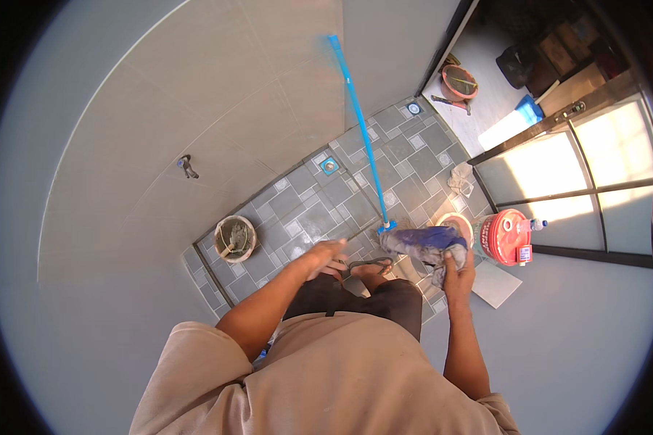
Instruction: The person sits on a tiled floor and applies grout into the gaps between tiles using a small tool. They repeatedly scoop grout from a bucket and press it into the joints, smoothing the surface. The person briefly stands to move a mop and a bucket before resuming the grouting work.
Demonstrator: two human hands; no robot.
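Note:
My right hand (pixel 457 277) is closed around one end of a bundled, dirty grey and blue-purple rag (pixel 422 239), held out in front of me. The rag's other end reaches the blue fitting at the foot of a long blue pole (pixel 363 123); whether the two are joined I cannot tell. That pole slants up and away toward the tiled wall. To the left, my left hand (pixel 325 258) hangs over the floor near my thigh, fingers loosely apart and holding nothing. Part of a light round container (pixel 456 218) shows behind the rag.
A bucket of grey mortar (pixel 235 238) stands by the left wall, below a tap (pixel 187 166). On the right are a red-lidded tub (pixel 506 235), a loose tile (pixel 496 283) and a crumpled cloth (pixel 461 178). Beyond the open doorway sits a pink basin (pixel 458 83).

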